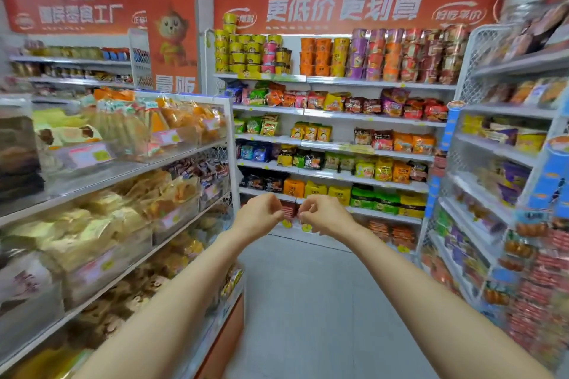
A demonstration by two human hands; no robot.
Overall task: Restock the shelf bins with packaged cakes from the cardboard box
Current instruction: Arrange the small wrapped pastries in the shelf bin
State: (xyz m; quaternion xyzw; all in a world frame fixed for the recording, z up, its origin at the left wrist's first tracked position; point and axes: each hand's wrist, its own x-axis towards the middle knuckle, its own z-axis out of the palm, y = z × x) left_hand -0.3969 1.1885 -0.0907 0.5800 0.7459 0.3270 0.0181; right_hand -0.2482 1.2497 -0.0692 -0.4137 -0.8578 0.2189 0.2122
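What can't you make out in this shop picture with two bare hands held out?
Head view only.
Cardboard box: not in frame.
Left hand and right hand: fingers curled; whether they pinch anything is too small to tell.
Clear plastic shelf bins, left: pink price labels blurred, unreadable.
White wire shelves, right: packets smeared by blur, cut by the edge.

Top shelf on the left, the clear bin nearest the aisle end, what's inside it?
The clear bin holds orange and yellow wrapped cakes, piled up to about its rim. A pink price label covers some of the lower packs, and blur hides their print.
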